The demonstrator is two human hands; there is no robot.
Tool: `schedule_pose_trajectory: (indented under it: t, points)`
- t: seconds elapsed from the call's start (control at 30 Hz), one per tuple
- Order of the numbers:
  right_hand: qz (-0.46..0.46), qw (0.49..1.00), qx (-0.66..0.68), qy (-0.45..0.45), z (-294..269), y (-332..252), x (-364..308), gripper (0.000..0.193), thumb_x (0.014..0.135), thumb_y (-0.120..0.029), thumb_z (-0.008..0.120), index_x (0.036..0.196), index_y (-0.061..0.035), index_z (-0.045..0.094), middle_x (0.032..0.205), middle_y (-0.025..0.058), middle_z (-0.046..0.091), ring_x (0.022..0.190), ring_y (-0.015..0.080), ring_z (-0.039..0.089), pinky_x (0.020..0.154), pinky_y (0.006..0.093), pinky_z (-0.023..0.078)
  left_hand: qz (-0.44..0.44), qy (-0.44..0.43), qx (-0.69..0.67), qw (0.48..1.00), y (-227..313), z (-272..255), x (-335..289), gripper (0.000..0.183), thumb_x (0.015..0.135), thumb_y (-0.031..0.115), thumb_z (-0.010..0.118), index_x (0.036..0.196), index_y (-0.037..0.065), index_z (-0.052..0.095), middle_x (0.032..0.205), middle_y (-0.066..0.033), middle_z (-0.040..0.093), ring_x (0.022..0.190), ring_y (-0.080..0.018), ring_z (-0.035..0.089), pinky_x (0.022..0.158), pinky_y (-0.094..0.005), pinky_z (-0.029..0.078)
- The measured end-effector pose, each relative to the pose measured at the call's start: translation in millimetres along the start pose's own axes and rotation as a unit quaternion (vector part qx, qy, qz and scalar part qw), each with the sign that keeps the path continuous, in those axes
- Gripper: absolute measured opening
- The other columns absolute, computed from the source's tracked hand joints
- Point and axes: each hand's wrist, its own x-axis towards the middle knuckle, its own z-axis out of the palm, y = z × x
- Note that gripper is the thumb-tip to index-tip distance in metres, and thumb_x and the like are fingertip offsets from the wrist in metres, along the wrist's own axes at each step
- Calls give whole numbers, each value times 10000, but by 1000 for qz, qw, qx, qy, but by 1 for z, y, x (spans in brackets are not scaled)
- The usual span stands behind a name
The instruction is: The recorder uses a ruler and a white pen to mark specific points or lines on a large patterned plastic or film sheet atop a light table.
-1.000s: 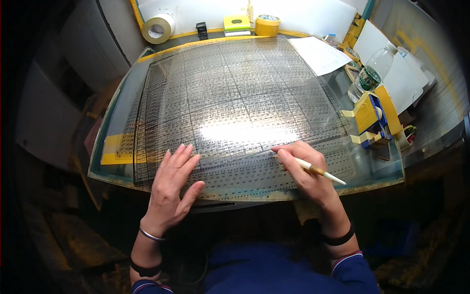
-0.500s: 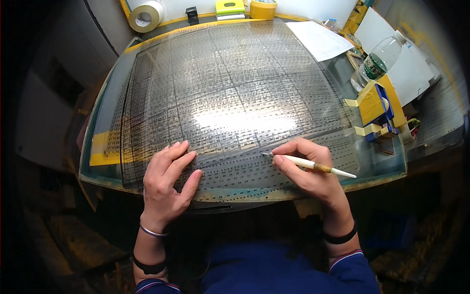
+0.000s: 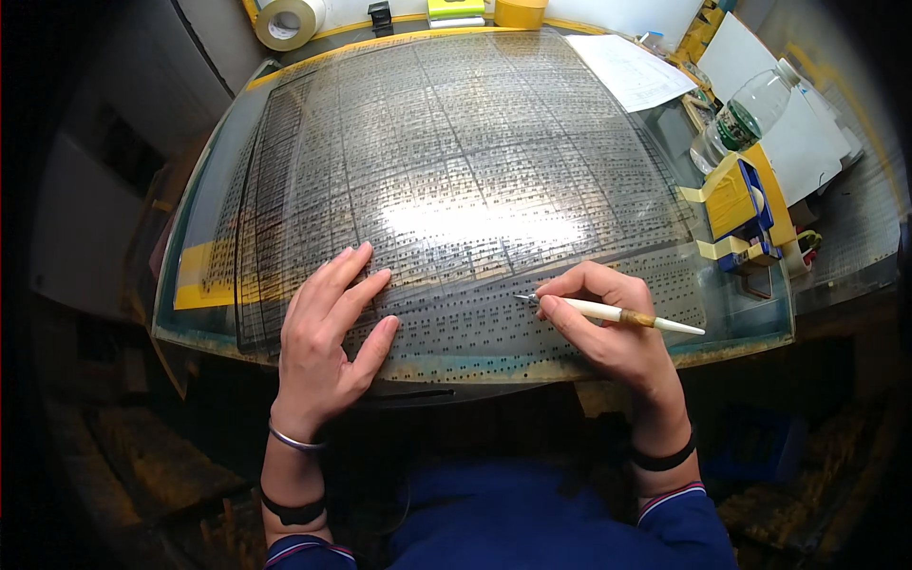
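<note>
A large transparent film sheet (image 3: 418,123) printed with rows of small dark marks lies over the glass-topped table (image 3: 190,332). Spread on the near left part of the film is my left hand (image 3: 328,337), fingers apart and nothing in it. Pinched like a pen in my right hand (image 3: 613,328) is a craft knife (image 3: 594,309) with a white handle and a brownish band. Its thin metal tip points left, at or just above the near strip of film; contact cannot be made out. Bright glare hides some marks in the middle of the sheet.
Right of the film stands a blue and yellow tape dispenser (image 3: 746,209) with tape ends sticking out, beside a clear plastic bottle (image 3: 746,119). White paper (image 3: 632,71) lies at the far right. Along the back are a tape roll (image 3: 288,24), a black clip (image 3: 380,14) and a yellow round container (image 3: 520,12).
The whole view has shifted slightly. My left hand has slid a little farther away over the film. My right hand keeps its grip on the craft knife, its tip near the same spot.
</note>
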Motion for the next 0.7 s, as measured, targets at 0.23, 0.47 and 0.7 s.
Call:
schedule_pose_trajectory:
  t: [0.23,0.47,0.7]
  points:
    - [0,1000,16,5,2,2,0,94,904,-64,739,949,17,729,794,62,713,710,77,640,629,241,498,-6,-8,1,1000,1,-1,0,416,901,217,718,1279,46,688,1444,-155,602,1374,-354,528,1150,-463,393]
    - [-1,1000,3,19,3,-1,0,96,896,-77,743,923,14,728,767,64,710,686,72,636,612,242,494,-8,-7,-2,1000,1,-1,0,413,901,214,721,1279,50,689,1444,-153,603,1371,-353,530,1148,-461,395]
    - [-25,999,5,28,5,3,-1,89,886,-75,745,912,9,729,742,63,705,660,75,632,588,244,486,-6,-6,-1,1000,1,0,0,419,899,227,724,1280,55,690,1447,-149,602,1370,-350,532,1146,-465,398]
